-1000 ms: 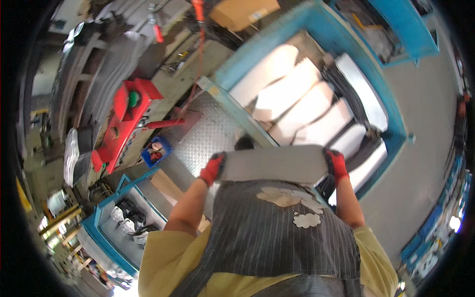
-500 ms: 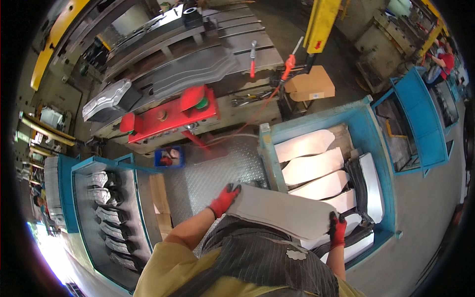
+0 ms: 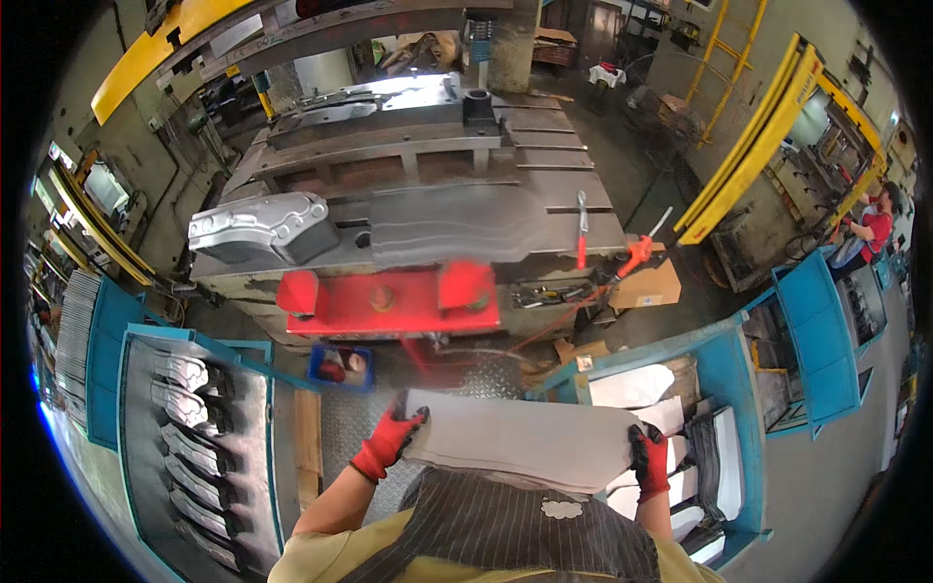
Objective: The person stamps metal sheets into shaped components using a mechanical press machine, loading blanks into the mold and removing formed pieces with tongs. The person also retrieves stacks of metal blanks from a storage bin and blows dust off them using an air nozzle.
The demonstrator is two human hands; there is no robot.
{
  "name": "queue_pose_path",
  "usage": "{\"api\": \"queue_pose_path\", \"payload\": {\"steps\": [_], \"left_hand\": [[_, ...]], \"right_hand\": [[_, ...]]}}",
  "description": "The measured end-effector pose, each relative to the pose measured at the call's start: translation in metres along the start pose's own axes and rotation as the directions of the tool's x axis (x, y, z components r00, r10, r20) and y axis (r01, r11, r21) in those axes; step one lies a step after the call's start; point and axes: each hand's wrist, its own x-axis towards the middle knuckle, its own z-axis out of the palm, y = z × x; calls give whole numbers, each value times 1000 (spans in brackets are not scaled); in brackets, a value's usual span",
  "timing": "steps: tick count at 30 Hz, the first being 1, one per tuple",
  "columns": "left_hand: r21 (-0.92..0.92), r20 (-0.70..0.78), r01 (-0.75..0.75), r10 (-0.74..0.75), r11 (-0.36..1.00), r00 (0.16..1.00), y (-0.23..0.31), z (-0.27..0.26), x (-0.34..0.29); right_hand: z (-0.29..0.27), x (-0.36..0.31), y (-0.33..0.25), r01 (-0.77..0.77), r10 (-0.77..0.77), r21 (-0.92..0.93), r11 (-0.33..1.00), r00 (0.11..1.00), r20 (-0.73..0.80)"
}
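Big machine (image 3: 418,151) sits at 12 o'c. now; ½ sec ago it was nearer 11, so you've turned L. to face it. Blue R. bin (image 3: 727,364) w/ flat pieces (image 3: 630,386) is at 2, blue L. bin (image 3: 160,332) w/ bent parts (image 3: 185,447) at 9. Red stand (image 3: 389,306) is at 11. Your flat metal load (image 3: 525,437), maybe a few sheets, is at 12 by your tummy. It sloped down to R. before; now it's more level, so it lines up better w/ the machine. Can't tell if its R. end clears the bin. L. hand (image 3: 389,439) and R. hand (image 3: 649,462) each grip one end.
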Motion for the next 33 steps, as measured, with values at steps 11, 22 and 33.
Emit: {"api": "queue_pose_path", "payload": {"steps": [11, 22, 33], "left_hand": [[-74, -62, -140, 136, 987, 989, 139, -69, 118], [-30, -144, -295, 288, 955, 947, 208, -91, 284], [965, 197, -263, 631, 12, 750, 236, 30, 358]], "right_hand": [[174, 107, -91, 183, -179, -1, 983, 961, 210], [288, 301, -151, 217, -229, 76, 973, 884, 408], [312, 344, -177, 717, -744, -669, 197, 553, 373]]}}
